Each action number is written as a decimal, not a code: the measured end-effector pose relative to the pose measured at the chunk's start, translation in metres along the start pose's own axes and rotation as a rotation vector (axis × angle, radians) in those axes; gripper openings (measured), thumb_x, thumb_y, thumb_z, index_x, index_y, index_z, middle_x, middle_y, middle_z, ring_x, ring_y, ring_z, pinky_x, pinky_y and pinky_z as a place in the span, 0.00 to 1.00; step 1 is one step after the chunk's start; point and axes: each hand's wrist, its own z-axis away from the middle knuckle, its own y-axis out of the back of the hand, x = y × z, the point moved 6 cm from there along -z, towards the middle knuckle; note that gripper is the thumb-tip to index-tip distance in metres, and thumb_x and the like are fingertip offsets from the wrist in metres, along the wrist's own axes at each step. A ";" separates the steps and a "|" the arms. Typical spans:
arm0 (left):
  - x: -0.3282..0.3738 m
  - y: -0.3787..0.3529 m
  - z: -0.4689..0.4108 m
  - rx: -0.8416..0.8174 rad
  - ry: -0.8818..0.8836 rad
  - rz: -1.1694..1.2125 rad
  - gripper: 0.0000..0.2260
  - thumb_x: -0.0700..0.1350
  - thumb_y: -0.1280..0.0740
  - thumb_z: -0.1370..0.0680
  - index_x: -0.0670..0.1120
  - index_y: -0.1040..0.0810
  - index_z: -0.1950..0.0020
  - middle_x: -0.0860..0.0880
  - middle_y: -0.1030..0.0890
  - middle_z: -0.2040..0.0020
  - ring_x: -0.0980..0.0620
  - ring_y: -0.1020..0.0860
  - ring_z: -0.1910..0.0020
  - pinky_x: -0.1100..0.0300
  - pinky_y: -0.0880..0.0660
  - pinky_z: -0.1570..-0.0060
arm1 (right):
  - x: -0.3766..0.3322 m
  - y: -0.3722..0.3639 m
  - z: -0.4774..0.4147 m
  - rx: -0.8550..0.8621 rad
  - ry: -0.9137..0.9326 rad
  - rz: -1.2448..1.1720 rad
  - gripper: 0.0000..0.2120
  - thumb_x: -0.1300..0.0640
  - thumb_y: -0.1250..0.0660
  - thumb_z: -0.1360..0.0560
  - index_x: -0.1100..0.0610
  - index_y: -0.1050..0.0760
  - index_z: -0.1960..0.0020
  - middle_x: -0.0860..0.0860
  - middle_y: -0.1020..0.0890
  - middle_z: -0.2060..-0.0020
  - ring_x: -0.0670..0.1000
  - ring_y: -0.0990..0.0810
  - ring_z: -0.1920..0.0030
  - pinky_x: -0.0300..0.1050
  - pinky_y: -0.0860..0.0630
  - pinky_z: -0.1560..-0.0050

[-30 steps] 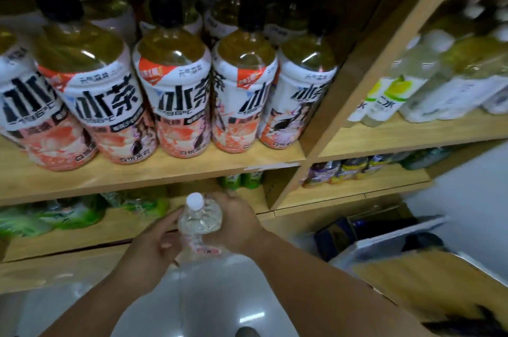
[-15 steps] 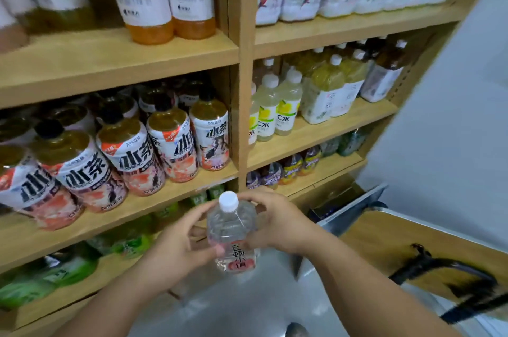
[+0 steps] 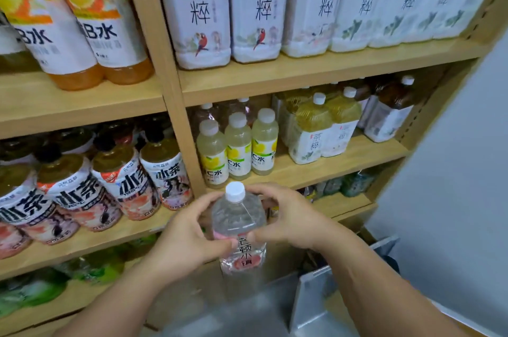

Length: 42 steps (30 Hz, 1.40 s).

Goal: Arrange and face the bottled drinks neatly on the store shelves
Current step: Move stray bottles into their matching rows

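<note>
A clear bottle point(image 3: 238, 215) with a white cap and a pink-and-white label is upright in front of the wooden shelves, held between both hands. My left hand point(image 3: 184, 237) grips its left side and my right hand point(image 3: 292, 217) its right side. Just behind it, on the middle right shelf point(image 3: 343, 159), stand three pale yellow C-water bottles point(image 3: 237, 149) with white caps, and two clear bottles behind those. To the left, the dark-capped tea bottles point(image 3: 121, 180) lean in a row.
White tea bottles point(image 3: 257, 9) fill the top right shelf; orange B-water bottles point(image 3: 82, 28) stand top left. Yellow-green tea bottles point(image 3: 321, 127) and darker ones point(image 3: 390, 114) sit further right. Green bottles point(image 3: 33, 292) lie low left. A grey wall point(image 3: 453, 171) closes the right; a metal cart edge point(image 3: 313, 298) is below.
The view has risen from the lower shelves up to the upper rows. The clear bottle stays held in both hands and now sits higher, near the C-water shelf.
</note>
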 end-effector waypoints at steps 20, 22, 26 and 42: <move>0.009 0.010 -0.024 0.555 0.143 0.104 0.30 0.35 0.18 0.34 0.55 0.21 0.37 0.57 0.14 0.47 0.51 0.13 0.55 0.47 0.16 0.53 | -0.033 0.094 -0.181 0.115 0.100 0.743 0.33 0.28 0.36 0.26 0.40 0.31 0.25 0.50 0.28 0.25 0.60 0.31 0.26 0.54 0.33 0.27; 0.007 0.010 -0.025 0.549 0.153 0.095 0.31 0.36 0.18 0.34 0.56 0.21 0.36 0.56 0.14 0.46 0.51 0.13 0.56 0.47 0.15 0.54 | -0.031 0.094 -0.181 0.149 0.172 0.735 0.27 0.31 0.33 0.27 0.40 0.24 0.32 0.49 0.19 0.35 0.58 0.23 0.34 0.50 0.26 0.35; 0.001 0.008 -0.027 0.533 0.174 0.064 0.32 0.37 0.17 0.35 0.58 0.22 0.36 0.61 0.15 0.48 0.53 0.13 0.58 0.47 0.16 0.54 | -0.022 0.101 -0.174 0.228 0.229 0.529 0.22 0.39 0.23 0.29 0.45 0.18 0.38 0.47 0.14 0.47 0.52 0.18 0.45 0.44 0.24 0.42; 0.025 -0.017 -0.052 0.460 0.145 0.058 0.34 0.37 0.18 0.34 0.53 0.23 0.31 0.58 0.14 0.48 0.58 0.14 0.53 0.57 0.16 0.51 | 0.034 0.122 -0.113 0.482 -0.039 0.091 0.18 0.45 0.24 0.25 0.54 0.29 0.58 0.52 0.25 0.66 0.49 0.27 0.67 0.48 0.28 0.64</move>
